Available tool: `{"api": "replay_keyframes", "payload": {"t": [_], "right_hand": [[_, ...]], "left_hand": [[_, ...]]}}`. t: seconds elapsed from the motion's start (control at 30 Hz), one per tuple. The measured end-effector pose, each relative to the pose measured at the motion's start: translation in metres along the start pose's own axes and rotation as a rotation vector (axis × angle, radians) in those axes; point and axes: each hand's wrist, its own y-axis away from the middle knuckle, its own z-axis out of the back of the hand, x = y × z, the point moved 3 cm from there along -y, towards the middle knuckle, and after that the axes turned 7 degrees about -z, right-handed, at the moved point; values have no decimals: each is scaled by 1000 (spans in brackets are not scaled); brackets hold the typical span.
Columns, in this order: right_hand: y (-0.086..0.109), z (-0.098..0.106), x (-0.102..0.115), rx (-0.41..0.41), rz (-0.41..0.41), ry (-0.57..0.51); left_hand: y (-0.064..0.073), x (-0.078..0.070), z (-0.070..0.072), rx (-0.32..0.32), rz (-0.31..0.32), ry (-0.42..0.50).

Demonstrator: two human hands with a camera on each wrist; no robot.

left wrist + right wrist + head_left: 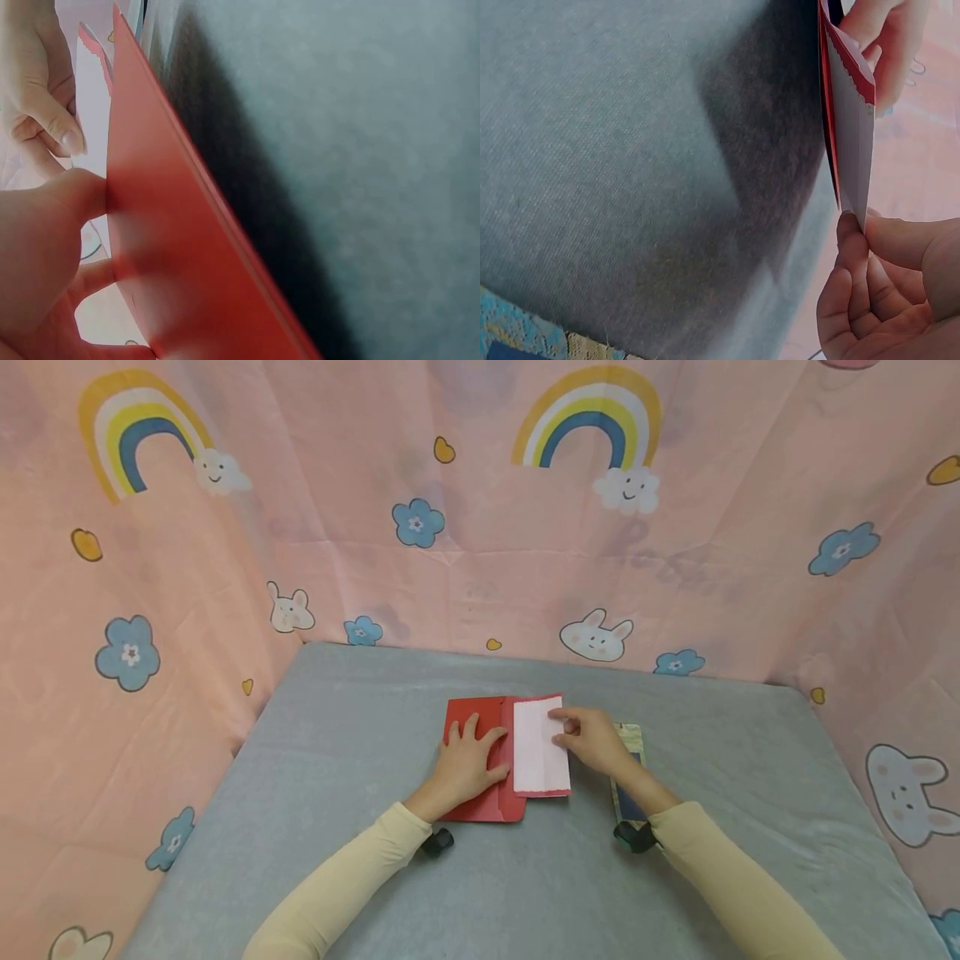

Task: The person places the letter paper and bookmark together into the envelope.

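A red paper folder [474,807] is spread over the grey cloth, with a white panel [540,752] edged in ragged red on its right side. My left hand [467,762] rests on the red part with fingers spread, the thumb near the crease. In the left wrist view the red sheet [187,255] hides some of its fingertips. My right hand [591,739] pinches the panel's right edge. Its thumb [904,241] and a fingertip meet at that edge in the right wrist view. Both wrist views show the paper standing over its own shadow.
A narrow patterned item [628,793] in yellow and dark blue lies partly under my right forearm. Dark wrist cameras [438,842] hang below both wrists. Behind the grey-covered table [360,718] rises a pink curtain [480,585] with rainbows and rabbits.
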Motion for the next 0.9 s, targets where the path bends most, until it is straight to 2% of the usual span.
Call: {"api": "replay_keyframes", "payload": {"t": [0.6,0.9], "right_hand": [[-4,-8,3,13,6,-9],[-7,-12,4,16,11,5]], "left_hand": [[0,0,0,-15,6,5],[1,-1,1,-3,13,9]]}}
